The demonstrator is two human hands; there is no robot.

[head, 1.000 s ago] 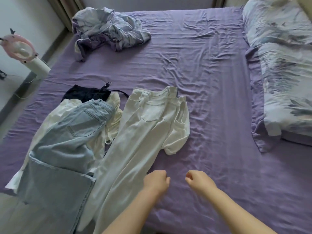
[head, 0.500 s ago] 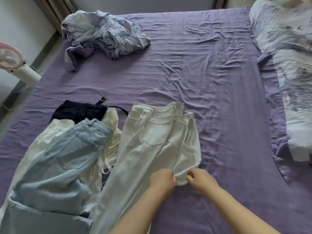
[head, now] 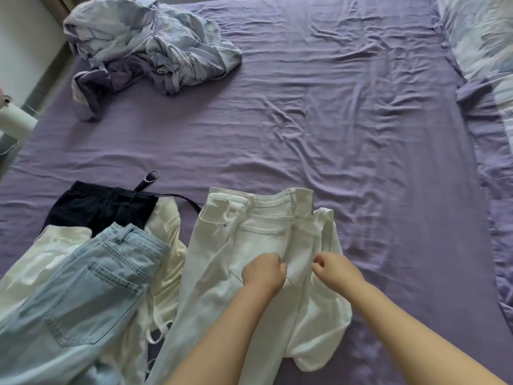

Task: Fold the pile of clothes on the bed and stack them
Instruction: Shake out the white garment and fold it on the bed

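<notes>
White trousers [head: 238, 245] lie flat on the purple bed sheet [head: 333, 134], waistband pointing away from me. A white top [head: 324, 323] sticks out from under their right side. My left hand [head: 263, 272] is curled on the trousers' seat and pinches the fabric. My right hand [head: 337, 269] is curled at the trousers' right edge, pinching white fabric there. To the left lie light blue jeans [head: 91, 284] over a cream garment [head: 47, 254], with a black garment [head: 97, 207] behind them.
A crumpled pale floral cloth [head: 147, 48] sits at the bed's far left corner. A floral pillow [head: 483, 37] lies along the right side. A white fan base [head: 15, 120] stands off the bed's left edge.
Both hands moved forward from the bare sheet onto the white trousers and took hold of the fabric. The view has moved closer to the clothes.
</notes>
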